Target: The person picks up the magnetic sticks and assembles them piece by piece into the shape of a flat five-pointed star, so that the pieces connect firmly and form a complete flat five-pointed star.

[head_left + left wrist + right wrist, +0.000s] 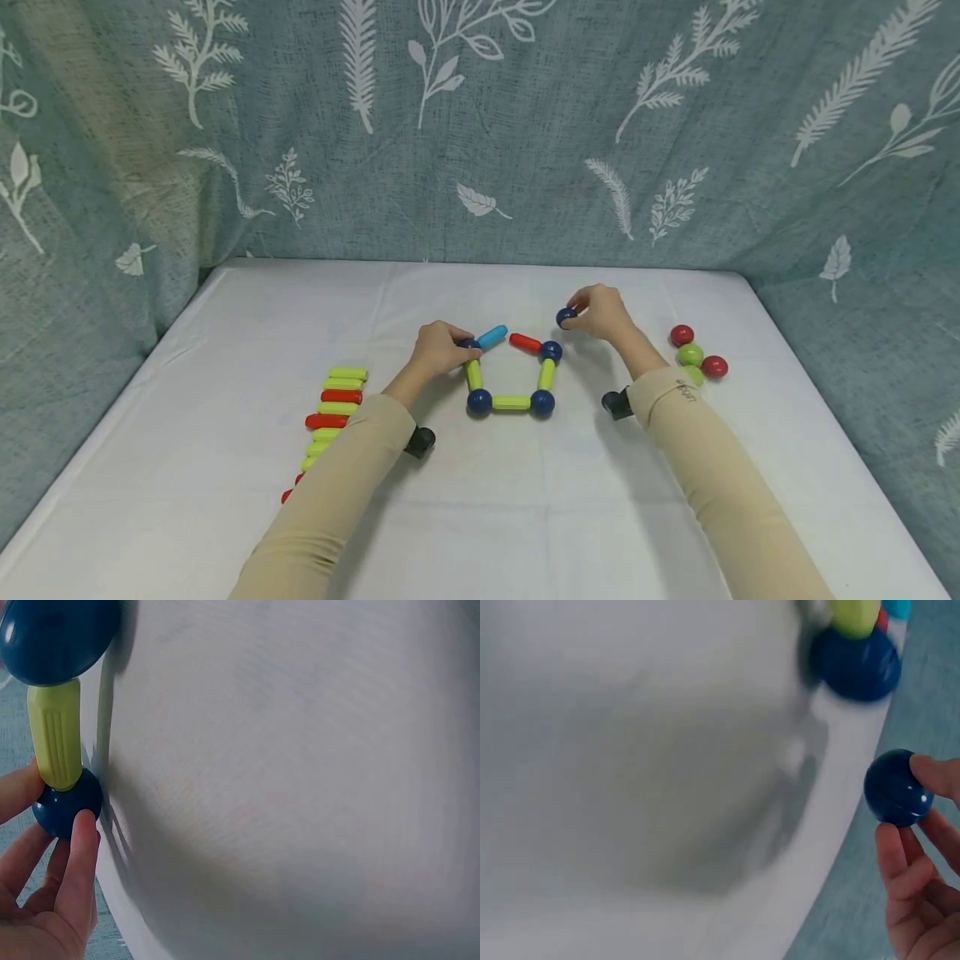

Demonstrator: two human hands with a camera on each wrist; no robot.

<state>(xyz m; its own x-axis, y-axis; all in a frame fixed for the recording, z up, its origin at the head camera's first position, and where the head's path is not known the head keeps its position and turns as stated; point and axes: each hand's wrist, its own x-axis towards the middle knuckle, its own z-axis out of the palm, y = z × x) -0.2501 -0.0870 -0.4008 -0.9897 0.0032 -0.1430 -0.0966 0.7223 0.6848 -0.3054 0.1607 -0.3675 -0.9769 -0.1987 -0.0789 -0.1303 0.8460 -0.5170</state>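
In the head view, the left hand (442,348) pinched the upper-left dark-blue ball (470,343) of an unclosed five-sided outline on the white tablecloth (517,500). At its top a light-blue rod (492,337) and a red rod (525,342) slanted toward each other, ends apart. The right hand (602,313) held a separate dark-blue ball (566,317) just beyond the outline's upper-right corner, toward the far edge. Wide cloth stretched on the near side; a row of red and yellow-green rods (337,408) lay left, red and green balls (691,354) right.

In the left wrist view, thumb and fingers clamped the ball where a yellow-green rod (55,735) joined it.

In the right wrist view, thumb and fingertips gripped the separate ball, apart from the outline.
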